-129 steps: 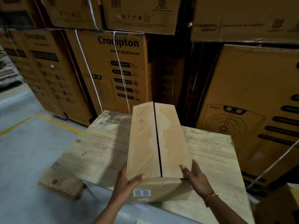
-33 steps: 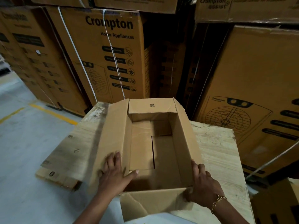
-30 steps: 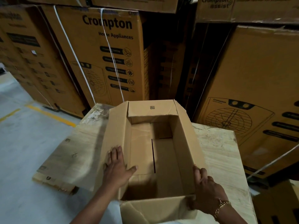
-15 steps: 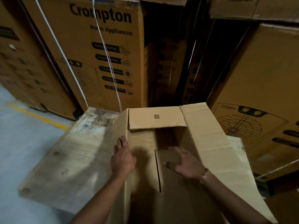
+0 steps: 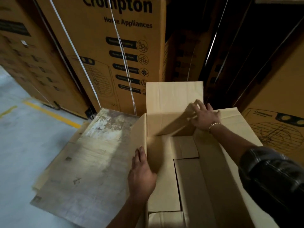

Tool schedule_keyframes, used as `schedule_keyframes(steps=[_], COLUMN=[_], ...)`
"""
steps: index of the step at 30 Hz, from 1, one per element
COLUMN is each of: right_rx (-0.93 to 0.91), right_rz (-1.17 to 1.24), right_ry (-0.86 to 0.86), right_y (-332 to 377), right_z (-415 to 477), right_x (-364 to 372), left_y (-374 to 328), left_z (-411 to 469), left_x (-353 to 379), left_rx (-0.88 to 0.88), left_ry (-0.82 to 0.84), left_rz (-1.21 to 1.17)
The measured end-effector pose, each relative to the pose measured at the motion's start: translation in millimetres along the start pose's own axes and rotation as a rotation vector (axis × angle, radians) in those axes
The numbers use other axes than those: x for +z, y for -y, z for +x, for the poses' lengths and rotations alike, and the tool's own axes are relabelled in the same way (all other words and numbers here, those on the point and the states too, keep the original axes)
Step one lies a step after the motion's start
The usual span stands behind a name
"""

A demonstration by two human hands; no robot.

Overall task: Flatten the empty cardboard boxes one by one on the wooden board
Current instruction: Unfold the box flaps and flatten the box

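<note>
Checker: Counter (image 5: 92,162) on the left, what's on it?

Tagger: Bare wood at left. Box (image 5: 189,186) is on its right part, open side up, and the near end runs off the bottom edge.

Checker: Hands?

Tagger: Left hand (image 5: 141,173) lies flat on the outside of the left wall, fingers straight and pointing away. Thumb is blurred, can't tell. Right hand (image 5: 204,116) is at the far right corner, fingers curled over the edge of an inner flap (image 5: 174,125), pinching it. Some motion blur.

Checker: Long axis?

Tagger: Straight away from the person, toward the stacked cartons (image 5: 115,46). Far flap (image 5: 174,96) stands upright, right flap (image 5: 230,116) lies spread rightward.

Checker: What does the next move turn on?

Tagger: My guess is the diagonal. The box lies between the hands, left one near-left and closer to the body, right one far-right, reaching along the axis. Pushing the left wall rightward should skew it flat once the floor flaps are free.

Checker: Risk?

Tagger: Floor flaps look partly folded in and could jam the collapse.
</note>
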State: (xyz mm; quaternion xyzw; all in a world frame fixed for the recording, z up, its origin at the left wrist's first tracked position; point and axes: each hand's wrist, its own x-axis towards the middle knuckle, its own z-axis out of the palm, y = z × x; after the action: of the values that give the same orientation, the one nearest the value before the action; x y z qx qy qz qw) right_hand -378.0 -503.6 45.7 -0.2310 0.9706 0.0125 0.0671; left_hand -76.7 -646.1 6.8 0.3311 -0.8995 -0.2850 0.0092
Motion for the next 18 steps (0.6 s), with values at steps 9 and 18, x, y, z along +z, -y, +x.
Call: schedule_keyframes(steps=[9,18], right_rx=[0.032,0.043], right_rz=[0.050,0.157], right_ry=[0.044,0.048], right_y=[-0.6,-5.2], right_z=[25.2,14.0], right_x=[23.7,31.3], left_y=[0.4,-4.8], left_z=[1.2,1.9], left_x=[2.7,-4.7], left_rx=[-0.038,-0.066], left_ry=[-0.001,0.044], left_rz=[-0.060,0.017])
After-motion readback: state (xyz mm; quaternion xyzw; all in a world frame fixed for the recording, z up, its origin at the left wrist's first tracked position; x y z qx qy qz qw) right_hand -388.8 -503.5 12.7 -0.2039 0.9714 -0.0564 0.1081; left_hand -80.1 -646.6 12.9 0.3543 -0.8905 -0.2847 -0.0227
